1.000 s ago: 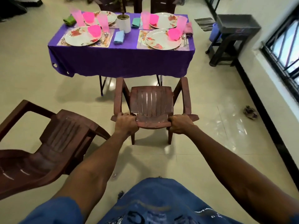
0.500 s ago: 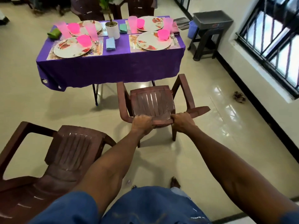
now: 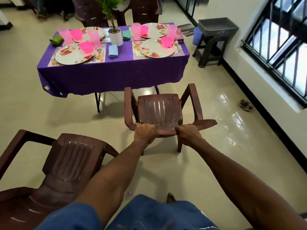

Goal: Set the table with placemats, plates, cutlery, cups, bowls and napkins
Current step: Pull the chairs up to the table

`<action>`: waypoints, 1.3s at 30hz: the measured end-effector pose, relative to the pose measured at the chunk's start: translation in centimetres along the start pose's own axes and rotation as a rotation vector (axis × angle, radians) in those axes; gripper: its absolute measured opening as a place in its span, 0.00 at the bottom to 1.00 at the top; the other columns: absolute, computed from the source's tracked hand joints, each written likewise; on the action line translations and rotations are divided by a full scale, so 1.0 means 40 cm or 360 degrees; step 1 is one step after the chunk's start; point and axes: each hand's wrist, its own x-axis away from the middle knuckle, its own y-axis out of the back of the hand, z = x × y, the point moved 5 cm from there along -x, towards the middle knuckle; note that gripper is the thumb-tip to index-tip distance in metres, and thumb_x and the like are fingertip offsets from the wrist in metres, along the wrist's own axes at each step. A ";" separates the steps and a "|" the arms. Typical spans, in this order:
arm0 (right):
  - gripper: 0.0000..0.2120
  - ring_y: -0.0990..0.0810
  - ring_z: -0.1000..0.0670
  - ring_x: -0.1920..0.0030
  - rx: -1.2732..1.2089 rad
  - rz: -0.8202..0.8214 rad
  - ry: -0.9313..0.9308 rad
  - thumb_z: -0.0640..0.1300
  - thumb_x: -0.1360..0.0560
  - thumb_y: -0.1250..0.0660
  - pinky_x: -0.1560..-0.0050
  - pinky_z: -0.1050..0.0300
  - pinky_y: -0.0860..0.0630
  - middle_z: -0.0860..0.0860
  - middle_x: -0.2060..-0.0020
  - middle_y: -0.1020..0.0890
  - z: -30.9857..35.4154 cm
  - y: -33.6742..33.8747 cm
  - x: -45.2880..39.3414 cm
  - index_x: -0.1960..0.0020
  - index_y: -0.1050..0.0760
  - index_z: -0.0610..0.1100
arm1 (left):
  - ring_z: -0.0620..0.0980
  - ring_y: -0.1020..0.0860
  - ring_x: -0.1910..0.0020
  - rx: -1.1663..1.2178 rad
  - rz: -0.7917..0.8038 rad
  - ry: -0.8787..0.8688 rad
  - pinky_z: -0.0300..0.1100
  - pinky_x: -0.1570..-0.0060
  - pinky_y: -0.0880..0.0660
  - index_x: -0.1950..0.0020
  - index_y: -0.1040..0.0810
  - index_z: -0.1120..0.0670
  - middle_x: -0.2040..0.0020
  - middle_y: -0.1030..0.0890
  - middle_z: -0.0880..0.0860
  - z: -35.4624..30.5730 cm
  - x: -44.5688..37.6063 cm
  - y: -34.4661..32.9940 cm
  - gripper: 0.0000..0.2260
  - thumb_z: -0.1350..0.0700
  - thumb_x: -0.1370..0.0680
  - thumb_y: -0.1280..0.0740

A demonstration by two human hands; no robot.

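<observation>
Two hands grip the top edge of a brown slatted plastic armchair [image 3: 160,112]: the left hand [image 3: 144,132] and then the right hand [image 3: 187,133], fingers curled tight round its backrest rim. It faces the purple-clothed surface [image 3: 113,72], just short of it. Pushed crooked, its arms could snag the hanging cloth and drag things off — floral plates [image 3: 157,48], pink plastic cups [image 3: 136,31] and pink bowls [image 3: 167,42] sit ready on placemats.

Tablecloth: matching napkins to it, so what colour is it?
Plain purple tablecloth, clearest in the head view.
</observation>
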 end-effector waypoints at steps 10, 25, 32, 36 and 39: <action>0.07 0.19 0.43 0.54 0.0038 -0.0164 -0.0016 0.43 0.26 0.37 0.47 0.52 0.31 0.47 0.57 0.16 -0.059 0.004 -0.027 0.53 0.21 0.47 | 0.55 0.18 0.56 -0.0022 0.0080 0.0254 0.45 0.52 0.26 0.53 0.17 0.54 0.57 0.16 0.53 -0.044 -0.032 -0.010 0.12 0.58 0.24 0.41; 0.19 0.21 0.46 0.47 0.0003 -0.0024 0.0005 0.62 0.24 0.41 0.44 0.50 0.32 0.50 0.50 0.18 -0.060 -0.003 -0.020 0.45 0.23 0.50 | 0.54 0.25 0.40 0.0243 0.0230 0.0065 0.52 0.35 0.35 0.36 0.25 0.51 0.41 0.20 0.52 -0.048 -0.009 -0.009 0.18 0.55 0.26 0.36; 0.34 0.39 0.43 0.25 -0.0074 -0.0305 0.0122 0.63 0.20 0.47 0.26 0.44 0.43 0.43 0.25 0.37 0.177 -0.046 0.000 0.24 0.41 0.41 | 0.58 0.40 0.24 0.0460 -0.0201 0.0079 0.52 0.23 0.45 0.23 0.41 0.61 0.25 0.36 0.60 0.074 0.145 -0.019 0.30 0.56 0.25 0.43; 0.30 0.45 0.41 0.23 -0.0143 -0.0394 0.0183 0.52 0.20 0.44 0.23 0.44 0.50 0.39 0.23 0.42 0.436 -0.098 -0.025 0.23 0.43 0.37 | 0.62 0.39 0.25 0.0507 -0.0203 0.0277 0.54 0.24 0.43 0.23 0.40 0.63 0.25 0.37 0.63 0.255 0.308 -0.078 0.35 0.57 0.31 0.52; 0.29 0.43 0.39 0.24 -0.0216 -0.0228 0.0229 0.47 0.22 0.41 0.24 0.44 0.49 0.37 0.25 0.39 0.667 -0.152 -0.048 0.25 0.41 0.35 | 0.61 0.41 0.24 0.0268 -0.0038 0.0372 0.56 0.25 0.44 0.24 0.39 0.62 0.24 0.38 0.62 0.458 0.468 -0.142 0.31 0.57 0.27 0.43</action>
